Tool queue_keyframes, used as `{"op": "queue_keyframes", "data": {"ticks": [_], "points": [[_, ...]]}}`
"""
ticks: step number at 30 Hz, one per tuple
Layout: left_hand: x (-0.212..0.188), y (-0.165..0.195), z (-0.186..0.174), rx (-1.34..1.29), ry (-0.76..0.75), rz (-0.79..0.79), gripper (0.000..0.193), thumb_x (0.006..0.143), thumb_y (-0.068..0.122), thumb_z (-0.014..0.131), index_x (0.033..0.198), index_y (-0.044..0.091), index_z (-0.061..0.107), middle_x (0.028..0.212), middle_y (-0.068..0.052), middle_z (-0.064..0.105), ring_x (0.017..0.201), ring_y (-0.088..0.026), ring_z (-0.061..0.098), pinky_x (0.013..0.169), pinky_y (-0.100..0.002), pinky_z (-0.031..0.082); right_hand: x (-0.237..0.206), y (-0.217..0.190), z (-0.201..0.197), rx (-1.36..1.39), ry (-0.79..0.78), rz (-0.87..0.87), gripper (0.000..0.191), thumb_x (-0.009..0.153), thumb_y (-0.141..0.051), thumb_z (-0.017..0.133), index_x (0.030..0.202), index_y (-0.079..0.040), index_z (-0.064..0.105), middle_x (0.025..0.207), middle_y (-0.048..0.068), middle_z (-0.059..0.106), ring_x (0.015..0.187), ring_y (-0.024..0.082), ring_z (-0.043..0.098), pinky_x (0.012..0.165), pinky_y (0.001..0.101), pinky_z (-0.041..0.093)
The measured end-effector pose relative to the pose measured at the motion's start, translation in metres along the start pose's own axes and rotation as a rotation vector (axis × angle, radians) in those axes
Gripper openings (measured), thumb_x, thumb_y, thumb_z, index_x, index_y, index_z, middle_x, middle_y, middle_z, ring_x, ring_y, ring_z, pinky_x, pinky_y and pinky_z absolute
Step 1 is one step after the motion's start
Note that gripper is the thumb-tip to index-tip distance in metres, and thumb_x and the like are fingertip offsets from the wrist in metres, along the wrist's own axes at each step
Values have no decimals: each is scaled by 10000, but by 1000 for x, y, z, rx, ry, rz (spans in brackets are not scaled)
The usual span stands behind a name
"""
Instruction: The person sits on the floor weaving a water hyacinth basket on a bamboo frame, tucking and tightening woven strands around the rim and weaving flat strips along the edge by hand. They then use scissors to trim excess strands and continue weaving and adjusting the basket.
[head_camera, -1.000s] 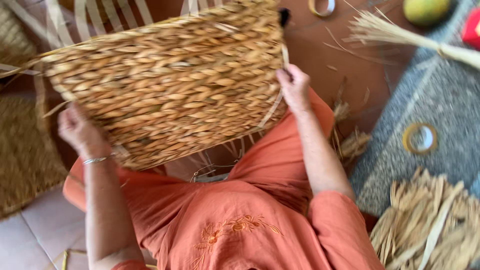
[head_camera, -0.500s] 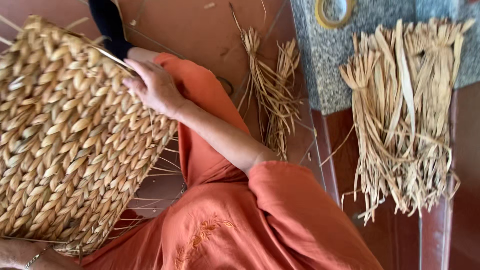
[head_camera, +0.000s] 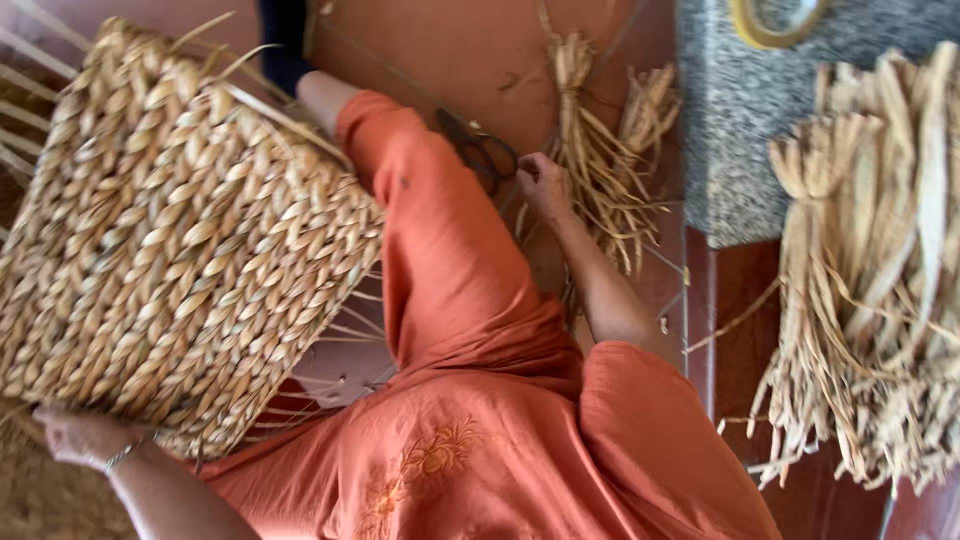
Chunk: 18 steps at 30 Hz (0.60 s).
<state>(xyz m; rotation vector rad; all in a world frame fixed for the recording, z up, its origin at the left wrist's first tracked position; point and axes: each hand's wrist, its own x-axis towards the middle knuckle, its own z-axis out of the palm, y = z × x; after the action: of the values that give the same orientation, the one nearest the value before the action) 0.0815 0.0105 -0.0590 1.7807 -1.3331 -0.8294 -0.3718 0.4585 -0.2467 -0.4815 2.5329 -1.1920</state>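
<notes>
Basket: a large woven basket (head_camera: 170, 250) of plaited straw-coloured fibre fills the 9 o'clock side of the view, tilted on edge against the person's orange-clad leg (head_camera: 450, 250), with loose unwoven spokes sticking out at its upper and lower rims.
Handling: it looks light for its bulk, stiff in the plaited wall but springy; the free spokes look brittle and would likely bend or snap if gripped. The rough plait should give good purchase, no slip.
Where to hold: the firm woven edge or a corner looks best, palm under the wall, clear of the loose ends.
Left hand: the left hand (head_camera: 85, 438) at 7 o'clock is cupped under the basket's lower corner, fingers closed on the weave, a thin bracelet at the wrist.
Right hand: the right hand (head_camera: 545, 185) near 12 o'clock reaches to the floor, fingers curled narrow at a small bundle of dried strands (head_camera: 600, 170); whether it actually pinches a strand I cannot tell.
Scissors: dark scissors (head_camera: 480, 150) lie just beside that hand, toward 11 o'clock.
Further out: a big heap of dried fibre (head_camera: 870, 290) lies at 3 o'clock, next to a speckled grey slab (head_camera: 750, 130) carrying a yellow tape roll (head_camera: 775, 22) at 1 o'clock.
</notes>
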Motion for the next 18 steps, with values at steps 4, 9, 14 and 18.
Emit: {"op": "queue_keyframes", "data": {"ticks": [4,9,14,18], "points": [[5,13,-2,-40,51,-17,443,1030,455,584,1161,68,755,1124,-76,759,969,-202,689,890,-410,588,29,-28,63,-179,-126,-51,277,900,-218,738,1127,-61,709,1029,216,715,936,364,700,818,439,565],[13,8,-7,-213,10,77,268,1046,242,674,1160,1,686,1069,-36,705,949,-134,628,845,-283,568,86,-143,116,-408,-299,-120,295,924,-215,743,1166,-52,698,1018,174,705,893,308,670,767,405,536],[30,1,-19,-199,4,89,269,1053,227,666,1181,-8,689,1073,-9,717,956,-83,632,871,-230,539,93,-218,152,-504,-416,-155,314,947,-212,747,1204,-42,688,1008,131,695,850,252,640,716,371,507],[45,-15,-36,-249,-44,85,266,1071,219,683,1194,-17,688,1017,7,694,900,-74,589,807,-226,502,90,-222,180,-497,-454,-152,329,966,-210,750,1235,-35,679,999,97,688,815,207,616,676,344,484]]}}
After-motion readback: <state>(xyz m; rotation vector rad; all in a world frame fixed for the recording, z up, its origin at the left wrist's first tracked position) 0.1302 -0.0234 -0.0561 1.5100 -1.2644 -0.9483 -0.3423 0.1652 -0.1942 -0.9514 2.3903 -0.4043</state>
